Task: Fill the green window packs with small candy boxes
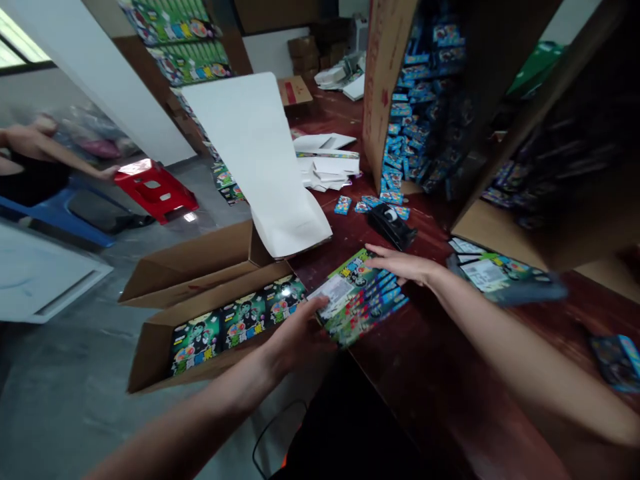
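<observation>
Between my two hands is a green printed display box (345, 283) with a row of small blue and red packets (373, 303) showing along its side. My left hand (300, 330) grips its near left corner, thumb on top. The fingers of my right hand (407, 265) lie stretched along the far right edge, touching it. Left of the table, an open carton (150, 353) holds several similar green boxes (245, 320) in a row. A black tape dispenser or similar dark tool (391, 225) lies just beyond my right hand.
A tall white card sheet (255, 153) stands behind the carton. Large cartons (375, 93) of small blue packets (405, 133) tower at the back right. Flat printed pieces (487, 273) lie right. At left, a person's hand (107, 173) touches a red stool (157, 190).
</observation>
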Demonstrator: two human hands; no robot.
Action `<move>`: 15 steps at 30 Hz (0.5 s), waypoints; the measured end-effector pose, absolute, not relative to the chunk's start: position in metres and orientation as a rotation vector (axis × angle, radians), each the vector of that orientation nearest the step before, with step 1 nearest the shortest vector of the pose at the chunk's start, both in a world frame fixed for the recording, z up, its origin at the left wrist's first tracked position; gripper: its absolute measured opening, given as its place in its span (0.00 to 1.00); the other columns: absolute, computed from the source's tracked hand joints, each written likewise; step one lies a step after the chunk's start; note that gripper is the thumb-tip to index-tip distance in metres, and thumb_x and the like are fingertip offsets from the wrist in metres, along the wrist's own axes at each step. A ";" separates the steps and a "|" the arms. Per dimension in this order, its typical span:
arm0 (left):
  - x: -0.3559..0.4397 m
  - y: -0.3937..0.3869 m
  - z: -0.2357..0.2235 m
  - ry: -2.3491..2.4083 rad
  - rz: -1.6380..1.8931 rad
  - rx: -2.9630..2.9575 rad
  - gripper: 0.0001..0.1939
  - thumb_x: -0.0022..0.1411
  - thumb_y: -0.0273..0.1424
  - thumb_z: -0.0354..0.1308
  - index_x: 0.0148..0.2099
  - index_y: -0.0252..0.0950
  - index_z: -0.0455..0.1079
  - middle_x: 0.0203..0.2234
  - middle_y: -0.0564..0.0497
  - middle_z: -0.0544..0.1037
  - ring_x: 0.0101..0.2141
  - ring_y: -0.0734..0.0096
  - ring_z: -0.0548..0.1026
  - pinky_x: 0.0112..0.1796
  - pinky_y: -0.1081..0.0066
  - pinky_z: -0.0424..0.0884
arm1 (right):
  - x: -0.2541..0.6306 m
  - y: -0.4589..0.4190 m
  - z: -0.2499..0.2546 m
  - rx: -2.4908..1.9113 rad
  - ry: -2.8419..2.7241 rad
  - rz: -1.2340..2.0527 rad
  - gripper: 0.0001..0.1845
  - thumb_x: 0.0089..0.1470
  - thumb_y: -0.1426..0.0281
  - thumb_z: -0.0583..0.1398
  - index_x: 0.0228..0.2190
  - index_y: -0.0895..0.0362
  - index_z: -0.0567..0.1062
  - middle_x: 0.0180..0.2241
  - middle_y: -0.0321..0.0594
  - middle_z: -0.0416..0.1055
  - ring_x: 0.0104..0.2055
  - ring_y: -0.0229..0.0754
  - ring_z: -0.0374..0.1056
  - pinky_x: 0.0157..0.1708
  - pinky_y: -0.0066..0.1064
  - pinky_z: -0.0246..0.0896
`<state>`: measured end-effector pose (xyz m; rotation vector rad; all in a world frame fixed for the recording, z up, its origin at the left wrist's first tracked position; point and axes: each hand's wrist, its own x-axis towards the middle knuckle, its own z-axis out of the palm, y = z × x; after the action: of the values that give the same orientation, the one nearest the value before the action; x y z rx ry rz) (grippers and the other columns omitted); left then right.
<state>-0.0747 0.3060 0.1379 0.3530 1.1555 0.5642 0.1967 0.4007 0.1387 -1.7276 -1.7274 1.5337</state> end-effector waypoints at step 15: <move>-0.045 0.260 0.145 0.982 0.281 -0.020 0.24 0.63 0.50 0.56 0.52 0.38 0.71 0.40 0.45 0.81 0.39 0.56 0.80 0.38 0.58 0.79 | 0.204 0.349 0.109 -1.742 -2.164 0.922 0.21 0.64 0.53 0.53 0.36 0.49 0.81 0.45 0.40 0.78 0.47 0.49 0.73 0.47 0.37 0.65</move>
<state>-0.0449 0.2596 0.1453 -0.0200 0.9823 0.2807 0.2042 0.3494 0.1094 -1.7420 -2.1638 0.9220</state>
